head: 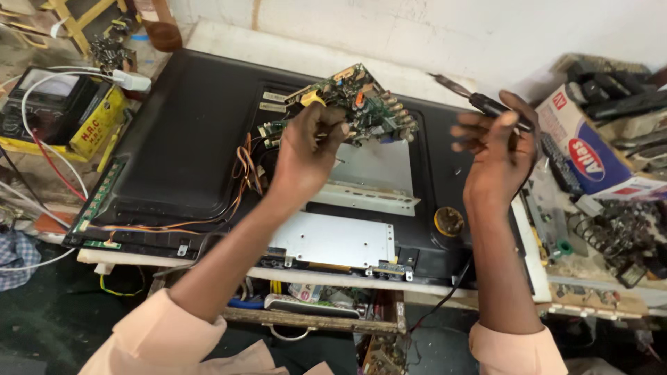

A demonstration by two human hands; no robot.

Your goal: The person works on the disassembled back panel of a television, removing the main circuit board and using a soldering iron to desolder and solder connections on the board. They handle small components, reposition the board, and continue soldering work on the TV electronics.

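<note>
A flat television lies face down with its black back panel (187, 132) open on a workbench. My left hand (309, 149) holds a green circuit board (361, 101) lifted and tilted above the open middle of the set; orange wires (244, 170) trail from that area. My right hand (497, 146) is raised at the right and grips a screwdriver (479, 103) with a black handle, its shaft pointing up and left. Metal plates (332, 239) show inside the set below the board.
A yellow-cased meter (62, 107) with red and white leads sits at the far left. A cardboard box (590, 149) with remote controls stands at the right, loose parts (625, 232) beside it. A long green strip board (97, 198) lies by the set's left edge. An open drawer (313, 305) of clutter is below.
</note>
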